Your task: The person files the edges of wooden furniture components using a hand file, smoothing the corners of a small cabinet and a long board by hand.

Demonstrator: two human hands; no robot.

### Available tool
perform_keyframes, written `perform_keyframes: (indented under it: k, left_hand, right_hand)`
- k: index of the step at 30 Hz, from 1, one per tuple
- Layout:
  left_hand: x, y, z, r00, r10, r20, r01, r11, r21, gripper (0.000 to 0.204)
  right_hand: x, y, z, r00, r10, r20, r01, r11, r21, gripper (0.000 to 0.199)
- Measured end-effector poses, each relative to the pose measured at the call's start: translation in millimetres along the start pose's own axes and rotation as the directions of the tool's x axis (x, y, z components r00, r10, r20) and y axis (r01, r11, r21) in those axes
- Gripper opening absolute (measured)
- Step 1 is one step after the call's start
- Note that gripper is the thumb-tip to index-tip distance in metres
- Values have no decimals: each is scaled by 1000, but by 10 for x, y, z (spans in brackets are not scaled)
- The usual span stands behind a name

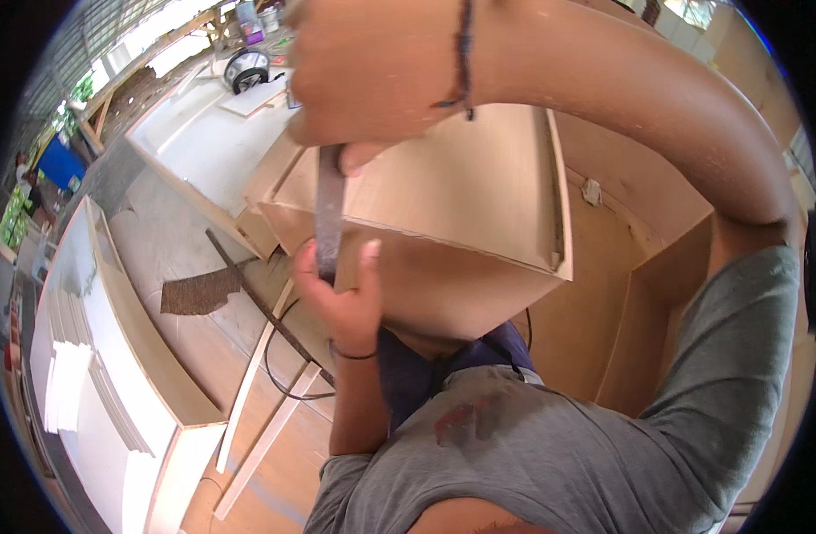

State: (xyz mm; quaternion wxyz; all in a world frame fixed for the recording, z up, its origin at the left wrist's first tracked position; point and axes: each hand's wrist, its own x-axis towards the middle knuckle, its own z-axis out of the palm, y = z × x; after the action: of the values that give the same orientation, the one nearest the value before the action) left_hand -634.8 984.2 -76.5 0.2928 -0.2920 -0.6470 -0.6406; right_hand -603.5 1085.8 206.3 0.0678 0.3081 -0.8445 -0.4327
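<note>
A flat, dark grey metal file [331, 209] runs up and down between my two hands. My right hand [372, 76], with a dark cord bracelet at its wrist, is closed over the upper end. At the lower end my left hand [344, 298] pinches the tip between thumb and fingers. Right behind the file stands a light plywood box [461, 289], tilted in view, its near edge beside the blade. Whether the file touches that edge I cannot tell. My right arm arches over the box, and its grip on the file is partly hidden by the back of the hand.
White panels stacked on a cabinet [172, 392] stand at the left. A brown broom [199, 294], wooden strips [270, 440] and a black cable [279, 384] lie on the floor. Farther back are a white-topped unit [194, 133] and a blue barrel [59, 162]. Plywood panels [639, 178] stand at the right.
</note>
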Motion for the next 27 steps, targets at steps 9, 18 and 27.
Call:
perform_keyframes:
  k: [9,18,27]
  left_hand:
    - [266,277,-225,970,87,226,-136,968,211,37]
    - [443,941,182,887,454,84,-460,885,76,35]
    - [-40,1272,364,516,323,793,-381,916,-125,24]
  right_hand:
    - [-593,-144,27,991,121,-56,-110,979,170,29]
    - [-1927,-529,93,746,665,-21,-653,738,171,26]
    - [-3137,-1416,876,199,950,241,-513,-108,851,33]
